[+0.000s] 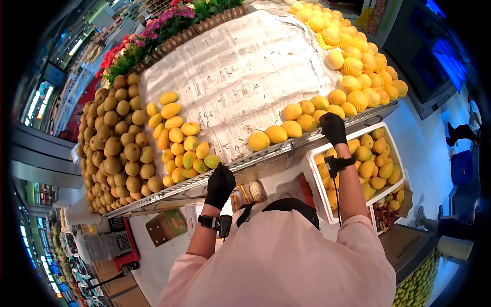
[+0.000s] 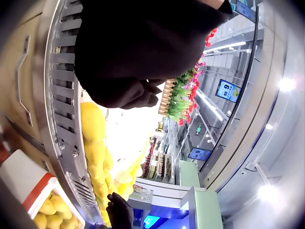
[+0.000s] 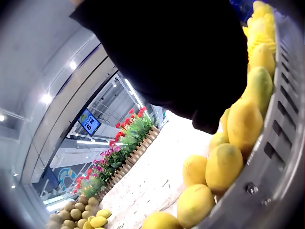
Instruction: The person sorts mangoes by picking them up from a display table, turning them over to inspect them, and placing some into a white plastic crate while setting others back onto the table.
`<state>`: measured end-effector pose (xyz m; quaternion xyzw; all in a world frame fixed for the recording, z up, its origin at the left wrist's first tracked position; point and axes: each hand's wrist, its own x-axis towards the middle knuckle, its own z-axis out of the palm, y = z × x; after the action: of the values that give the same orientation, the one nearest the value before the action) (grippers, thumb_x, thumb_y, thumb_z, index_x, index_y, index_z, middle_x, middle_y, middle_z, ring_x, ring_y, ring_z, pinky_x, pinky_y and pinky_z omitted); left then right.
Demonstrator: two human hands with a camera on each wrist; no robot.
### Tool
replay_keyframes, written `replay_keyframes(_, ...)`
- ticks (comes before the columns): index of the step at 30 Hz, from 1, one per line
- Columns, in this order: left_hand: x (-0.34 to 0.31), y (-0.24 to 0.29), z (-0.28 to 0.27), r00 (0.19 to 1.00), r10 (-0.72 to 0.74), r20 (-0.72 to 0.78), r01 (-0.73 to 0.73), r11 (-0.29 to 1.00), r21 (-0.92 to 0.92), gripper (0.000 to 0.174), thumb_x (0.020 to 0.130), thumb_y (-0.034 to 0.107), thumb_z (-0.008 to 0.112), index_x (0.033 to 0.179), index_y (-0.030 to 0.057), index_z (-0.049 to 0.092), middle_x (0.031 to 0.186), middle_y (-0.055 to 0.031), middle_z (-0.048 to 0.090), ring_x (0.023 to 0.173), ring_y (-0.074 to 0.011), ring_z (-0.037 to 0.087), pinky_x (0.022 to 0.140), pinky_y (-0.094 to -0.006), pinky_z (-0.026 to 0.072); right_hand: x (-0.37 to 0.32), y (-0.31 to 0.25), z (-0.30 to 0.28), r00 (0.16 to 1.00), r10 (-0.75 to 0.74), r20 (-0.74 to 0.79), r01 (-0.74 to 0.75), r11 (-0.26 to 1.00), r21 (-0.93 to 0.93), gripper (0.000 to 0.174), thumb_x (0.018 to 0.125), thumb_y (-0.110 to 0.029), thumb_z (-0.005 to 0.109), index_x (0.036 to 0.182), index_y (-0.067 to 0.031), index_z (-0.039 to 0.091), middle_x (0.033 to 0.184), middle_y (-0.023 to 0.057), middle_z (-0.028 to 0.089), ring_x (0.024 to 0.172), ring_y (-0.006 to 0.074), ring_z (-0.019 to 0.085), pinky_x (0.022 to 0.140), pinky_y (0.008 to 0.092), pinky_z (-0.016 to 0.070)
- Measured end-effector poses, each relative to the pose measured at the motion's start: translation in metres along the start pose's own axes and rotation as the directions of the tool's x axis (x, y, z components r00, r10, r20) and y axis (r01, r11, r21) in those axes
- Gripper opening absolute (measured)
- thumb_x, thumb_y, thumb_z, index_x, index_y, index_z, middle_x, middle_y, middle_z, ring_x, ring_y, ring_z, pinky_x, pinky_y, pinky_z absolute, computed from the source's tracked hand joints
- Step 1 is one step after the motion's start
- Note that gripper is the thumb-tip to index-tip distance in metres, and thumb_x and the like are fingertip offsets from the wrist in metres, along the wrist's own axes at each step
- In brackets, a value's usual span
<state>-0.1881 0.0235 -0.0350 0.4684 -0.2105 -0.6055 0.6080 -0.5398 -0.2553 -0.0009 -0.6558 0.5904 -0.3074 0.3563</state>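
The left hand [image 1: 221, 187], in a black glove, hangs at the display's front rim beside the yellow-green mangoes [image 1: 189, 159]. In the left wrist view, the fingers of that hand [image 2: 138, 52] are loosely bent and nothing shows between them. Also black-gloved, the right hand [image 1: 333, 129] is over the front rim, close to a row of orange-yellow mangoes [image 1: 307, 122]. The right wrist view has this hand [image 3: 181, 57] just above and beside mangoes [image 3: 244, 125], its fingertips pointing down; whether they touch the fruit is hidden. No fruit is visible in either hand.
Brown round fruit [image 1: 112, 148] is heaped at the left, net-wrapped fruit [image 1: 353, 66] at the back right. Flowers [image 1: 153, 30] and a low wooden fence line the back of the papered surface [image 1: 230, 66]. A white foam box [image 1: 327, 207] of mangoes stands below the right arm.
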Motion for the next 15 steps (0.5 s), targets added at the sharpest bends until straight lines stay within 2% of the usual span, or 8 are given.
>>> replay_keyframes(1, 0.001, -0.008, -0.007, 0.999, 0.051, 0.013, -0.051, 0.998, 0.047, 0.032, 0.102, 0.031, 0.039, 0.075, 0.0131, 0.045, 0.067, 0.0014, 0.043, 0.060, -0.0103, 0.045, 0.053, -0.0235, 0.0368, -0.014, -0.003, -0.001, 0.999, -0.006, 0.037, 0.003, 0.996, 0.085, 0.023, 0.086, -0.023, 0.059, 0.080, -0.0025, 0.068, 0.064, 0.0130, 0.066, 0.056, 0.0224, 0.066, 0.058, 0.0342, 0.0516)
replay_keyframes(3, -0.005, -0.009, -0.010, 0.995, 0.036, 0.092, -0.021, 0.987, -0.157, 0.030, 0.100, 0.027, 0.040, 0.072, 0.0153, 0.041, 0.064, 0.0015, 0.039, 0.057, -0.0107, 0.042, 0.051, -0.0240, 0.0346, -0.031, 0.011, 0.011, 0.992, -0.122, 0.025, 0.118, 0.985, 0.124, 0.024, 0.085, -0.024, 0.060, 0.081, -0.0009, 0.066, 0.064, 0.0109, 0.065, 0.056, 0.0179, 0.065, 0.056, 0.0312, 0.0500)
replay_keyframes(5, -0.019, 0.006, 0.010, 0.993, 0.032, 0.117, 0.004, 0.955, -0.297, 0.030, 0.098, 0.023, 0.039, 0.069, 0.0173, 0.037, 0.061, 0.0015, 0.034, 0.052, -0.0115, 0.037, 0.048, -0.0246, 0.0313, -0.046, 0.023, 0.023, 0.989, 0.016, 0.147, -0.069, 0.929, 0.365, 0.025, 0.086, -0.024, 0.061, 0.084, 0.0008, 0.065, 0.065, 0.0083, 0.064, 0.055, 0.0154, 0.063, 0.055, 0.0291, 0.0497)
replay_keyframes(7, -0.022, -0.002, -0.005, 0.994, 0.068, 0.090, -0.036, 0.948, -0.315, 0.032, 0.099, 0.025, 0.038, 0.068, 0.0178, 0.036, 0.059, 0.0025, 0.031, 0.051, -0.0109, 0.035, 0.047, -0.0250, 0.0300, -0.058, 0.031, 0.033, 0.972, 0.114, 0.208, -0.186, 0.909, 0.372, 0.027, 0.086, -0.024, 0.063, 0.085, 0.0028, 0.063, 0.068, 0.0084, 0.064, 0.053, 0.0139, 0.061, 0.051, 0.0287, 0.0488)
replay_keyframes(9, -0.035, 0.019, 0.017, 0.994, 0.056, 0.098, -0.006, 0.895, -0.447, 0.033, 0.099, 0.028, 0.038, 0.067, 0.0185, 0.035, 0.057, 0.0035, 0.029, 0.049, -0.0110, 0.033, 0.047, -0.0262, 0.0290, -0.069, 0.038, 0.044, 0.965, 0.096, 0.244, -0.194, 0.885, 0.423, 0.028, 0.086, -0.025, 0.064, 0.086, 0.0029, 0.064, 0.068, 0.0085, 0.064, 0.052, 0.0142, 0.061, 0.049, 0.0290, 0.0479)
replay_keyframes(10, -0.043, 0.032, 0.033, 0.993, 0.039, 0.110, 0.026, 0.844, -0.535, 0.034, 0.099, 0.029, 0.038, 0.066, 0.0188, 0.034, 0.056, 0.0040, 0.027, 0.049, -0.0113, 0.031, 0.047, -0.0270, 0.0286, -0.074, 0.040, 0.049, 0.949, 0.122, 0.291, -0.249, 0.856, 0.453, 0.028, 0.086, -0.026, 0.064, 0.087, 0.0023, 0.064, 0.068, 0.0080, 0.064, 0.052, 0.0141, 0.061, 0.048, 0.0274, 0.0467)
replay_keyframes(13, -0.054, 0.040, 0.042, 0.998, 0.049, -0.038, -0.061, 0.863, -0.501, 0.034, 0.100, 0.027, 0.034, 0.067, 0.0188, 0.034, 0.056, 0.0048, 0.028, 0.047, -0.0100, 0.032, 0.046, -0.0251, 0.0291, -0.087, 0.040, 0.060, 0.932, 0.145, 0.332, -0.279, 0.874, 0.399, 0.028, 0.087, -0.026, 0.063, 0.087, 0.0014, 0.063, 0.067, 0.0074, 0.063, 0.051, 0.0137, 0.059, 0.046, 0.0261, 0.0452)
replay_keyframes(15, -0.057, 0.043, 0.037, 0.995, 0.075, -0.063, -0.097, 0.840, -0.534, 0.035, 0.100, 0.027, 0.034, 0.066, 0.0191, 0.034, 0.055, 0.0047, 0.028, 0.046, -0.0101, 0.032, 0.045, -0.0251, 0.0289, -0.093, 0.035, 0.067, 0.929, 0.153, 0.336, -0.309, 0.820, 0.481, 0.025, 0.089, -0.025, 0.061, 0.086, -0.0011, 0.062, 0.069, 0.0068, 0.063, 0.052, 0.0135, 0.059, 0.045, 0.0253, 0.0437)
